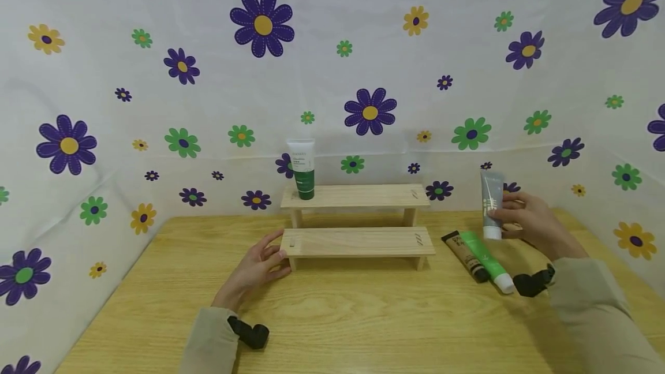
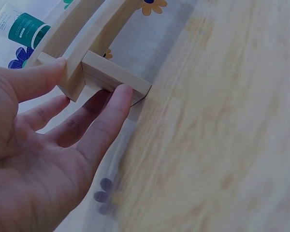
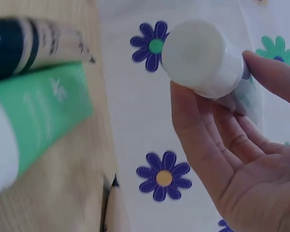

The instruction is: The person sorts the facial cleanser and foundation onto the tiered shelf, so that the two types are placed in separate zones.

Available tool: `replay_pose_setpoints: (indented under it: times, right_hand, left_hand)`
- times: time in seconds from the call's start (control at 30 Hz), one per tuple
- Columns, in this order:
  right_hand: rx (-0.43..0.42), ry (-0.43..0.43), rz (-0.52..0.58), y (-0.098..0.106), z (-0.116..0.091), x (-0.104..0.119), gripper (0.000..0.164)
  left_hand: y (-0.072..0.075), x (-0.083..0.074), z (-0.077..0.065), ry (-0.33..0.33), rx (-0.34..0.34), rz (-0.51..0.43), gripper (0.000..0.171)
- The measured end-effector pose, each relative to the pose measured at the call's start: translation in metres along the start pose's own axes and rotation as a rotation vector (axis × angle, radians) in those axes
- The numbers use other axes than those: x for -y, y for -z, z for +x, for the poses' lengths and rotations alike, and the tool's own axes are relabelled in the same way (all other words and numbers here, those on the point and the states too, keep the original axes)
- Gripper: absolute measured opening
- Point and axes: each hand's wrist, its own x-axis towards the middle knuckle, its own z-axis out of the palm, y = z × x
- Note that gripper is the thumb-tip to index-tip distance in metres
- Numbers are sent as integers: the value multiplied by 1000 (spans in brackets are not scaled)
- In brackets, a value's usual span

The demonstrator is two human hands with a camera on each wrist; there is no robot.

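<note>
In the head view my right hand (image 1: 535, 221) grips a grey tube (image 1: 492, 201) upright, white cap down, above the table's right side. The right wrist view shows that cap (image 3: 195, 58) between thumb and fingers. My left hand (image 1: 257, 267) holds the left end of a two-step wooden rack (image 1: 358, 242), its thumb at the lower step's end and a finger against the leg (image 2: 116, 72). On the upper step a white and green tube (image 1: 305, 183) stands cap down, near the left end.
A brown tube (image 1: 466, 255) and a bright green tube (image 1: 487, 261) lie side by side right of the rack. Another narrow item (image 3: 114, 208) lies partly visible at the table edge. A flowered cloth (image 1: 322, 74) hangs behind the wooden table (image 1: 353, 316).
</note>
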Motion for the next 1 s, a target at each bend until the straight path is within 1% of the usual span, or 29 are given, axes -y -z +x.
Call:
replay_pose_setpoints:
  times: [0.13, 0.3, 0.67, 0.77, 0.87, 1.0]
  right_hand:
    - [-27, 38, 24, -7, 4, 7, 72]
    - [-54, 78, 26, -13, 7, 17, 73]
    - [-86, 141, 81, -30, 14, 44, 68]
    - [-94, 161, 73, -34, 17, 53, 64]
    - [-105, 179, 77, -41, 21, 64, 56]
    - [-109, 204, 113, -52, 27, 76, 45]
  left_hand:
    - [0, 0, 0, 0, -6, -2, 59]
    - [2, 0, 0, -11, 13, 0, 59]
    - [1, 1, 1, -7, 4, 6, 59]
    - [1, 1, 0, -6, 1, 5, 59]
    - [0, 2, 0, -8, 4, 4, 58]
    - [0, 1, 0, -5, -1, 8, 58]
